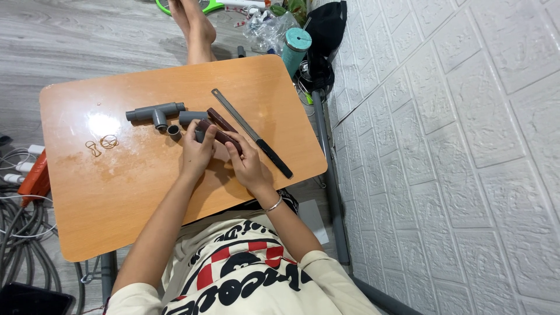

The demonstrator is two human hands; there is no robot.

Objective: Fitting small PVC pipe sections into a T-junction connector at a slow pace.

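On the orange table (116,192), between grey floorboards and a white brick-pattern wall, your left hand (197,153) and right hand (249,166) both clasp a dark brown strip (220,135). Beside it lie a grey pipe tee (154,112), a metal file (252,133) and rubber bands (102,143); nothing blocks your hands.

home room, improvised bench: low wooden table (116,192) on grey laminate floor (70,35), white brick-pattern wall panels (455,146), cables (17,227) alongside.
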